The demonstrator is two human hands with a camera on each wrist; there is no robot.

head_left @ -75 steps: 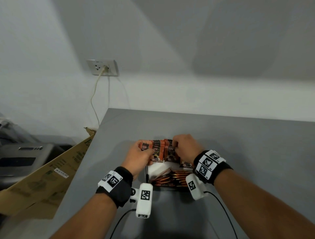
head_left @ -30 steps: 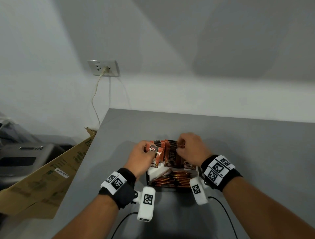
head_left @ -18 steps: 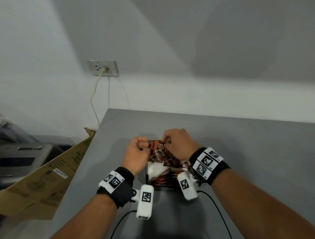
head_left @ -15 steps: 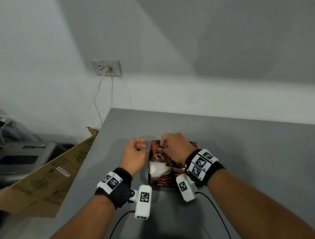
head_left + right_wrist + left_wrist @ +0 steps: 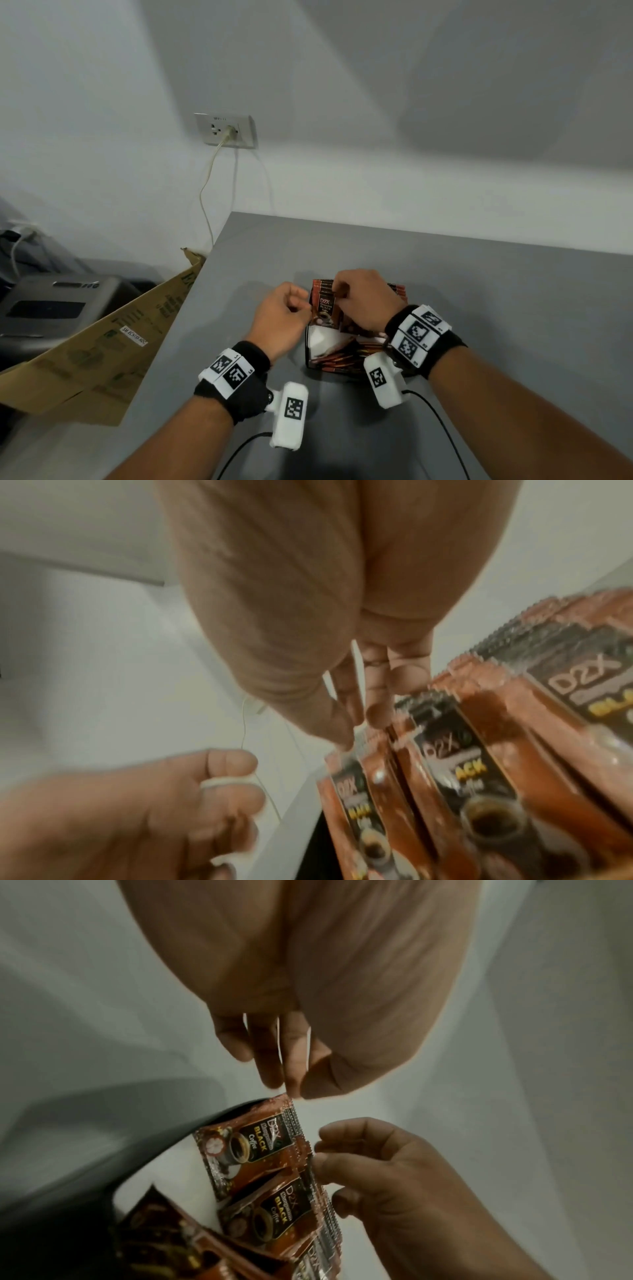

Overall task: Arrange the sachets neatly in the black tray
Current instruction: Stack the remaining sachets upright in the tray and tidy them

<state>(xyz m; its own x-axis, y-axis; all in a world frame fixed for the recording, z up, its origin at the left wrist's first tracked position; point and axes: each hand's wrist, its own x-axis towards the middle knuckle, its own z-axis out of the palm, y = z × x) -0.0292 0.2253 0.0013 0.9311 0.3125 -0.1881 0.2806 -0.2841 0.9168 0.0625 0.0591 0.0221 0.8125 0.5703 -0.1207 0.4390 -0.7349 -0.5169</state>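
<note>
Sachets (image 5: 324, 308) stand in the tray (image 5: 310, 364) on the tabletop (image 5: 513, 308), left hand (image 5: 281, 318) beside them, right hand (image 5: 368, 301) atop

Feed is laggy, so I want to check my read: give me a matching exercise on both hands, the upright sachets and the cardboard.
1 left hand; 2 right hand; 3 upright sachets; 4 cardboard
A beside the table's left edge; B pinching sachet tops; C standing in the black tray; D fingers curled, left of tray
Pairs: 1-D, 2-B, 3-C, 4-A

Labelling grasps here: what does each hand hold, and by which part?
The right hand pinches upright sachets by their top edges. The left hand is curled, holding nothing.
</note>
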